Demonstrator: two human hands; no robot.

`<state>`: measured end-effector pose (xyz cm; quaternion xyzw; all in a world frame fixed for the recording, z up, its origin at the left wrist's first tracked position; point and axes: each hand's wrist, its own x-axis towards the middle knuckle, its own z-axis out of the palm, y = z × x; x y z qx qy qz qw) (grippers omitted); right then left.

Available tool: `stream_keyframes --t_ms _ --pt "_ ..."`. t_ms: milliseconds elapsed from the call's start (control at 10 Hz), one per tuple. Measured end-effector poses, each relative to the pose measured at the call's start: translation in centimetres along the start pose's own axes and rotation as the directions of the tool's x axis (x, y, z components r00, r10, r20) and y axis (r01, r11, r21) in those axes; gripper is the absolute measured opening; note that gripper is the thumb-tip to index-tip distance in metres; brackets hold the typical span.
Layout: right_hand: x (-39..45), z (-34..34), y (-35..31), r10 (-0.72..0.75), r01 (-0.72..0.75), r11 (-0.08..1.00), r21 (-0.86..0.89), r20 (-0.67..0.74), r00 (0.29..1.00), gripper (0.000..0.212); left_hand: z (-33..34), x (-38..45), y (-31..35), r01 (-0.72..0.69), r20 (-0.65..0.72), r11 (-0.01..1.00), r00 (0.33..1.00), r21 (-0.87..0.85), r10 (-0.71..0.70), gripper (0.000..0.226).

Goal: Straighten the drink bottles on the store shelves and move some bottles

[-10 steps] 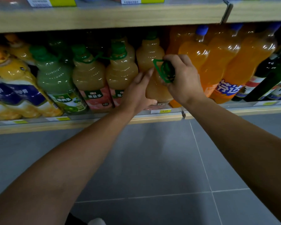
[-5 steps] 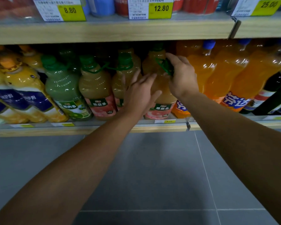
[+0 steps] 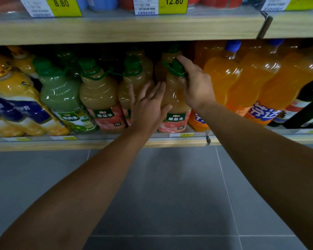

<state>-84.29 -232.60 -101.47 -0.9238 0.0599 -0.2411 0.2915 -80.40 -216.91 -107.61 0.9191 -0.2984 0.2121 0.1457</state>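
A peach juice bottle [image 3: 173,103] with a green cap and a pink label stands at the front of the lower shelf [image 3: 98,144]. My right hand [image 3: 195,83] grips its green cap and neck from the right. My left hand [image 3: 148,107] rests flat with spread fingers against the bottle's left side, its thumb across the lower body. Two matching peach bottles [image 3: 101,98] stand to the left, one partly hidden behind my left hand. A green juice bottle [image 3: 61,94] stands further left.
Large orange soda bottles [image 3: 242,83] with blue caps crowd the shelf right of the juice. Yellow bottles with blue labels [image 3: 13,98] lean at the far left. Dark bottles [image 3: 307,107] stand at the far right. The upper shelf [image 3: 134,27] carries price tags. Grey floor tiles lie below.
The peach bottle has moved back from the shelf's edge and now stands upright on the shelf. My left hand has slid lower down its side. The view has tilted up.
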Motion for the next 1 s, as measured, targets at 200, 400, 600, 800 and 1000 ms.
stream_keyframes --t_ms 200,400,600,800,1000 --pt "0.4 0.4 -0.3 0.029 -0.029 0.999 0.032 -0.013 0.999 0.057 0.2 0.1 0.5 0.028 -0.002 0.999 1.000 0.028 -0.028 0.069" --pt "-0.1 0.6 -0.5 0.068 -0.066 0.996 0.067 -0.020 0.998 0.060 -0.3 0.0 0.6 0.031 0.048 0.999 0.998 0.036 -0.033 0.069" --pt "-0.4 0.4 -0.6 0.079 -0.081 0.994 0.071 0.018 0.997 0.063 -0.5 -0.1 0.6 0.031 0.053 0.999 0.998 0.020 -0.032 0.069" --pt "-1.9 -0.8 -0.8 0.056 -0.061 0.997 0.042 0.112 0.992 0.080 -1.4 0.1 0.8 0.040 0.127 0.999 0.991 0.022 -0.042 0.070" --pt "-5.8 -5.2 -3.7 0.196 -0.166 0.975 -0.149 0.211 0.958 0.080 -7.6 -1.3 0.9 0.137 0.399 0.985 0.913 -0.101 -0.086 0.085"
